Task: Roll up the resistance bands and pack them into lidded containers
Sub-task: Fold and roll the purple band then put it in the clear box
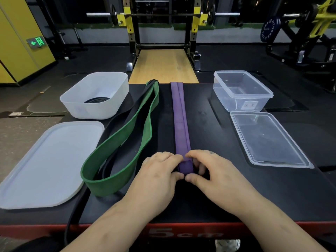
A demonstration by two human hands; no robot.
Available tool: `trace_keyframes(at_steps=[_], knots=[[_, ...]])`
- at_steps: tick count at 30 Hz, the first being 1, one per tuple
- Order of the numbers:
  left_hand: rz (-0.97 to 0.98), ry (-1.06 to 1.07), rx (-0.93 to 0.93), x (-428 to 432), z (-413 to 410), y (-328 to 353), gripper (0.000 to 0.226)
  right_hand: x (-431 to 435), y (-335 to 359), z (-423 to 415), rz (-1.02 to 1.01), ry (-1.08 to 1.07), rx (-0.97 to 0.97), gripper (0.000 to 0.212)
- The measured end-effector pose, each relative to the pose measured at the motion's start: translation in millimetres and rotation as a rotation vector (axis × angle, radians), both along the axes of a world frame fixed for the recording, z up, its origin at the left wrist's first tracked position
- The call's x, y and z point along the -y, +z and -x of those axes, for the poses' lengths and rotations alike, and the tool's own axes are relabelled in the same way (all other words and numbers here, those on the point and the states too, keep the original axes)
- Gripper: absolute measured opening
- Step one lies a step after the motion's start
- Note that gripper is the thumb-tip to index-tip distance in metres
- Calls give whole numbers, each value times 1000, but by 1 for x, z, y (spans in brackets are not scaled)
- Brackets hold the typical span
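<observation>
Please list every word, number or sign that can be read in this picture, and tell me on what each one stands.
"5cm": on the red front edge of the black platform.
Green exit sign: arrow and running figure, no words legible.
Paper label on the clear container: handwriting too blurred to read.
Blue weight plate: white rim lettering too blurred to read.

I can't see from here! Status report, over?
Left hand and right hand pinch purple band at near end, roll barely begun. Beside it, green band unrolled. Nothing blocking.
</observation>
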State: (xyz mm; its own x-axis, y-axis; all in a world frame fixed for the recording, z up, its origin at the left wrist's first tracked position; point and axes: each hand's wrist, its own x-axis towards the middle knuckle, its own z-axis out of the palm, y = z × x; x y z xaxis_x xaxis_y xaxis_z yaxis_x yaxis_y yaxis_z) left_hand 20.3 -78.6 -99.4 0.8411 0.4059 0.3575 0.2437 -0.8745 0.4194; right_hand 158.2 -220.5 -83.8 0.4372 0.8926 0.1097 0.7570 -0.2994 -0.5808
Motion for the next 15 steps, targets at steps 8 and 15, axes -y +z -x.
trace_keyframes(at_steps=[8, 15], knots=[[32, -26, 28, 2, 0, -1, 28, -2, 4, 2, -28, 5, 5, 18], [74, 19, -90, 19, 17, 0, 42, 18, 1, 16, -13, -48, 18, 26]])
